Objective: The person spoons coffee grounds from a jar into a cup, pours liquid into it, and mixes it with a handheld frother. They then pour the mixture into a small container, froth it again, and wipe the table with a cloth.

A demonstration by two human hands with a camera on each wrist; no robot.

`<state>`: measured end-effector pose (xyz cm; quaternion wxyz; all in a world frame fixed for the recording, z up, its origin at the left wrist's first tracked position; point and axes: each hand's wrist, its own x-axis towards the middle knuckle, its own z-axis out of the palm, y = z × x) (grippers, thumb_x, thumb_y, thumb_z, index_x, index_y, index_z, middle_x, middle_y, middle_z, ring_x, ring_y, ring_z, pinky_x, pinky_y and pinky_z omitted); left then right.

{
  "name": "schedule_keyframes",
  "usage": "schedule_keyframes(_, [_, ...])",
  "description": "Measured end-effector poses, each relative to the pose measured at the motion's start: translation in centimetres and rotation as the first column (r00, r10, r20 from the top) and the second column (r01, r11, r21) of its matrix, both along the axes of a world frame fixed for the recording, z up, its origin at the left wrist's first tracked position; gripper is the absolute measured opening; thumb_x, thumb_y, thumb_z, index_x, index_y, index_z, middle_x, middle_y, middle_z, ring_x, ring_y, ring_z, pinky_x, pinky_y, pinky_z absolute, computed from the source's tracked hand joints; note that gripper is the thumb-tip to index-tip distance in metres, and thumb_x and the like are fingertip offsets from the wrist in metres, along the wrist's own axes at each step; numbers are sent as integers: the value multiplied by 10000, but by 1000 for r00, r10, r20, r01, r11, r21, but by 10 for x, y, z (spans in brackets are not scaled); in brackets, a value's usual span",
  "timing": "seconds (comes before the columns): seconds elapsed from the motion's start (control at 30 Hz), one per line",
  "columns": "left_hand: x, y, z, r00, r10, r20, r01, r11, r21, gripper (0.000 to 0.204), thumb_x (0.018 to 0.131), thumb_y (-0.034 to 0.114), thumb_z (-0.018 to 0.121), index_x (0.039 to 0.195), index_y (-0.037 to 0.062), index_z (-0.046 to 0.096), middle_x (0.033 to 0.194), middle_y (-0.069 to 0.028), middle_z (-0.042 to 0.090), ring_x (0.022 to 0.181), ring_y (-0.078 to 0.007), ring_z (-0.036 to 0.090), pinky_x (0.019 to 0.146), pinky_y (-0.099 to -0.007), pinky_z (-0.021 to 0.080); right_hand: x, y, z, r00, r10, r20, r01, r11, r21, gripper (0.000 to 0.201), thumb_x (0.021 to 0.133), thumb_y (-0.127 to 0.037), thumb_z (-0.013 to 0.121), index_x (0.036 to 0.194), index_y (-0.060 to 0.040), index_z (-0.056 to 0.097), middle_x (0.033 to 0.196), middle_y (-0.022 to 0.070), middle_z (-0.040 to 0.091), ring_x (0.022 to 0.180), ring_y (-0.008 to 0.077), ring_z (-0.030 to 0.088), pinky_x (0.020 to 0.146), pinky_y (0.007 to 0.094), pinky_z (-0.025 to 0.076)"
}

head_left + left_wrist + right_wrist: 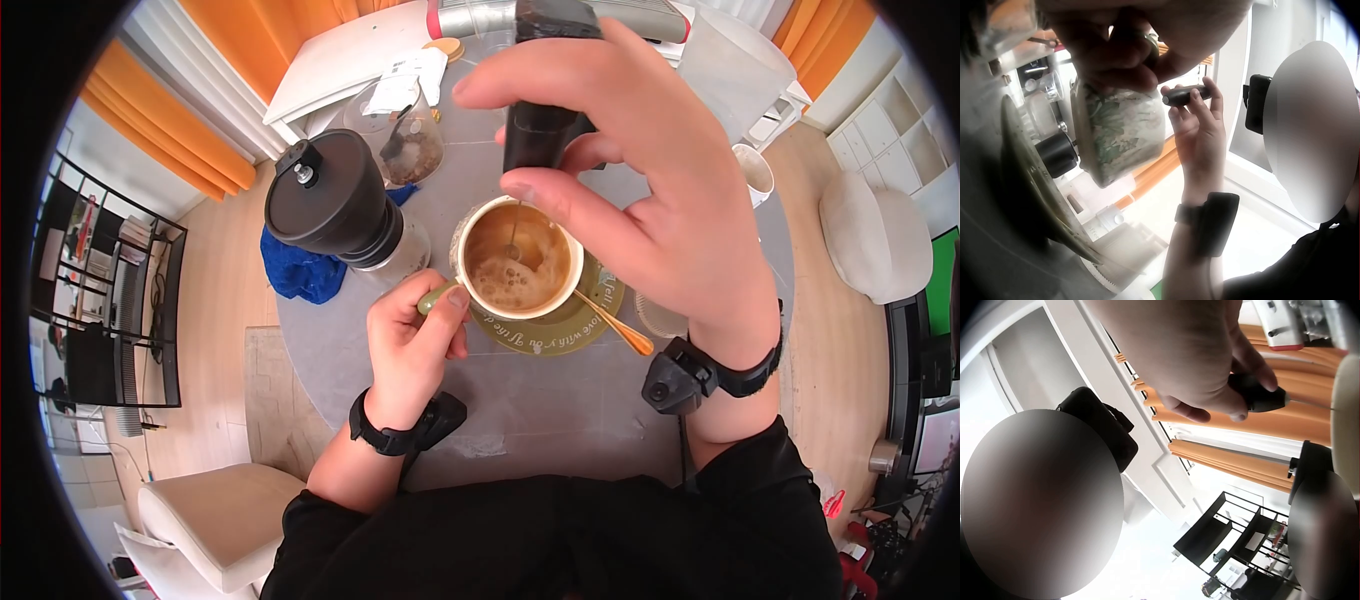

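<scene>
My left hand [412,335] pinches the green handle of a cup [1125,134] with a floral side, holding it tilted above a green saucer [540,335] with white lettering. Frothy brown drink [500,270] fills much of the cup. Over it, my right hand [670,170] grips the black handle of a milk frother [535,140] between thumb and fingers. The frother's thin metal shaft [516,225] reaches down into the drink, its tip showing faintly among bubbles. A gold spoon [625,330] lies on the saucer's right side, its handle sticking out past the edge.
Left of the cup stands a black-topped coffee grinder [325,195] by a blue cloth [300,270]. Behind are a clear container [415,150] with a dark scoop and a white packet [410,80]. A white cup [753,175] stands near the table's right edge.
</scene>
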<state>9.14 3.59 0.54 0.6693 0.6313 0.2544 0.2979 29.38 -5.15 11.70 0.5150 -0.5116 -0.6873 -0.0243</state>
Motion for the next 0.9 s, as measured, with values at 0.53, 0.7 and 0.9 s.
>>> schedule_keyframes(0.53, [0, 2, -6, 1000, -10, -10, 10, 996, 90, 246, 1004, 192, 550, 893, -8, 641, 760, -71, 634, 491, -100, 547, 450, -219, 386, 1, -1, 0, 1000, 12, 6, -12, 1000, -3, 432, 788, 80, 703, 1195, -61, 674, 1176, 49, 655, 961, 160, 657, 641, 245, 584])
schedule_keyframes(0.7, [0, 1, -1, 1000, -8, 11, 8, 1000, -2, 196, 996, 98, 596, 837, -14, 621, 758, -33, 605, 531, -76, 559, 484, -218, 422, 1, -1, 1, 1000, 6, 18, -6, 1000, -3, 437, 786, 82, 703, 1197, -63, 675, 1181, 49, 660, 973, 158, 651, 630, 243, 579])
schedule_keyframes(0.9, [-1, 2, -6, 1000, -6, -24, 8, 996, 87, 242, 1001, 185, 550, 887, -9, 639, 760, -71, 634, 490, -101, 547, 449, -220, 389, 0, -1, 0, 1000, 11, 8, -11, 1000, -4, 443, 783, 95, 699, 1199, -55, 672, 1183, 50, 660, 981, 158, 648, 628, 239, 578])
